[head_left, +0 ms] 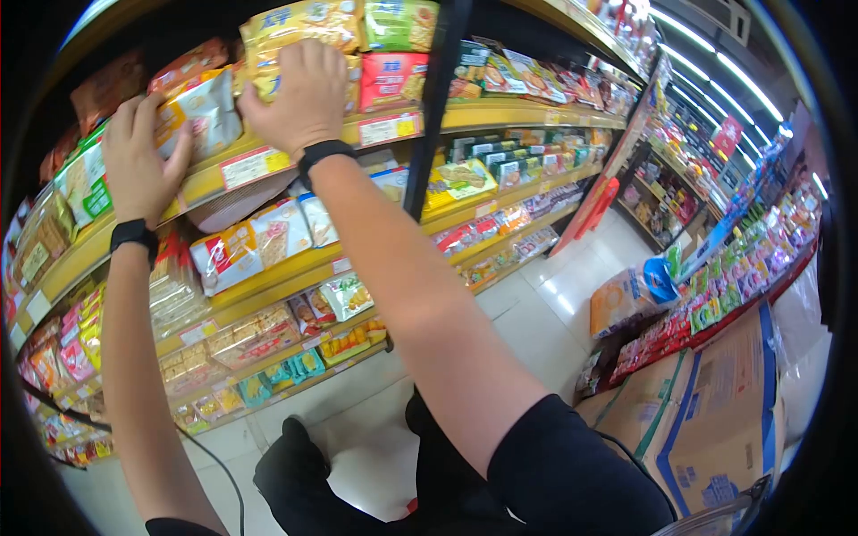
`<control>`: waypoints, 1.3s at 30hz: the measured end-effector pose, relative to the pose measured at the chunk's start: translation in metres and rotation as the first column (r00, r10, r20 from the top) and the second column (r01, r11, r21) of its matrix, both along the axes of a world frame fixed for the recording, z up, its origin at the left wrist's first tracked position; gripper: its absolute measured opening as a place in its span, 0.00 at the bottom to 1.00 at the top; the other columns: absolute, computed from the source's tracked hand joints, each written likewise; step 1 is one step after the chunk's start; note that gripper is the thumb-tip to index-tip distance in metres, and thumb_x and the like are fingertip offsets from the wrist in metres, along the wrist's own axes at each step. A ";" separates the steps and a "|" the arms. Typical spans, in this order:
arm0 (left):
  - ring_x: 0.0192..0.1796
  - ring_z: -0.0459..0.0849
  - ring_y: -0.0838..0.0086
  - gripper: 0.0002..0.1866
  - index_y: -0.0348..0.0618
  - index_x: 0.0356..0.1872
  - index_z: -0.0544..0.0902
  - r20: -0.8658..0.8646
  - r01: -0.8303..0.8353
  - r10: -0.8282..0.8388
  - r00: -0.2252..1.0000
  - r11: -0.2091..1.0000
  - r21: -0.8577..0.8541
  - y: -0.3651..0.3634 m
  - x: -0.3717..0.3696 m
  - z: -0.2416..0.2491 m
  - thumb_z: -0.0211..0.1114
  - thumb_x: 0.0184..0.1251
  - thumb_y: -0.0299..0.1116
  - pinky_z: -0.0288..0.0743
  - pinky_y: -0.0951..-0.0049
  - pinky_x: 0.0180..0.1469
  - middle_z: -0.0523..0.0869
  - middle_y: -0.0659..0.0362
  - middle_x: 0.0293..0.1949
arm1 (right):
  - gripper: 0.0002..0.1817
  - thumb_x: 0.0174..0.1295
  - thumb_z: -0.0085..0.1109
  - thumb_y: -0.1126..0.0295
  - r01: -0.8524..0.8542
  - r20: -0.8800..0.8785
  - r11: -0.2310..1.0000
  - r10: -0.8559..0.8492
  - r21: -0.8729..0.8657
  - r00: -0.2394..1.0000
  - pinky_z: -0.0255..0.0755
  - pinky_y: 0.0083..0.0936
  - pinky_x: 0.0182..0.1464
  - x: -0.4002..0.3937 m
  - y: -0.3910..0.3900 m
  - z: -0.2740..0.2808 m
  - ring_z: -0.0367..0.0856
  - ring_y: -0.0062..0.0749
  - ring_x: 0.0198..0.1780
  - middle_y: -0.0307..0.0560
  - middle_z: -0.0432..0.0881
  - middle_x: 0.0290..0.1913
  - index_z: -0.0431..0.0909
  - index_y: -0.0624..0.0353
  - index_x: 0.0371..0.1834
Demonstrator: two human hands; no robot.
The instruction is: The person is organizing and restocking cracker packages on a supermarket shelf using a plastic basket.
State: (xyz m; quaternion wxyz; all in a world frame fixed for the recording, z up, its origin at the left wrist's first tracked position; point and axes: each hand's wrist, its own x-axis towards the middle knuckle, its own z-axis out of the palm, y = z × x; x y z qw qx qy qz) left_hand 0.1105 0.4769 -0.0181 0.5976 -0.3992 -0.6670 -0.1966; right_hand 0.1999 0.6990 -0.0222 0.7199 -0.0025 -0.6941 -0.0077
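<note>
On the top shelf at the left, my left hand [143,159] has its fingers spread, with the fingertips at a white and orange snack pack [201,112] and beside a white and green pack [85,183]. My right hand [302,96] rests on a yellow snack pack [299,27], its thumb apart from the fingers and its palm facing the packs. Right of it sit a red pack [393,80] and a green pack [399,24]. Black bands circle both wrists. The yellow shelf edge [204,174] with price tags runs below both hands.
Lower shelves [228,299] hold wafer packs and biscuits. A dark upright post [438,107] divides the shelving. Cardboard boxes [715,420] stand at the lower right, near a large orange bag [626,299] and a sloping snack display [715,295]. Tiled floor [527,326] shows between.
</note>
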 end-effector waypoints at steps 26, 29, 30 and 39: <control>0.61 0.82 0.58 0.26 0.47 0.59 0.83 -0.027 0.027 -0.027 0.999 1.000 0.003 0.001 0.004 0.001 0.70 0.65 0.49 0.65 0.52 0.71 0.86 0.55 0.57 | 0.20 0.55 0.69 0.55 0.041 -0.043 0.989 -0.035 0.140 0.998 0.64 0.48 0.70 -0.008 0.007 -0.002 0.78 0.48 0.61 0.53 0.85 0.61 0.86 0.59 0.43; 0.62 0.82 0.58 0.26 0.47 0.59 0.83 -0.043 0.035 -0.034 0.998 0.999 0.011 0.004 -0.001 0.001 0.70 0.65 0.49 0.63 0.51 0.73 0.86 0.55 0.59 | 0.20 0.55 0.69 0.55 0.072 -0.044 0.986 -0.066 0.148 0.997 0.65 0.48 0.70 -0.006 0.006 -0.001 0.79 0.48 0.61 0.53 0.86 0.61 0.86 0.59 0.43; 0.63 0.82 0.58 0.26 0.47 0.59 0.83 -0.058 0.047 -0.046 0.997 0.999 0.015 0.005 -0.002 0.000 0.70 0.65 0.50 0.63 0.51 0.73 0.85 0.55 0.60 | 0.20 0.55 0.69 0.55 0.060 -0.046 0.988 -0.054 0.145 0.997 0.65 0.48 0.70 -0.005 0.007 0.000 0.79 0.48 0.61 0.53 0.86 0.61 0.86 0.59 0.43; 0.59 0.84 0.56 0.31 0.44 0.62 0.81 -0.047 0.035 -0.033 0.998 0.999 0.025 0.004 -0.002 -0.001 0.70 0.64 0.53 0.64 0.52 0.71 0.88 0.52 0.53 | 0.20 0.57 0.70 0.53 0.105 -0.040 0.980 -0.100 0.167 0.994 0.67 0.47 0.67 -0.007 0.010 -0.001 0.81 0.47 0.60 0.51 0.87 0.60 0.86 0.57 0.44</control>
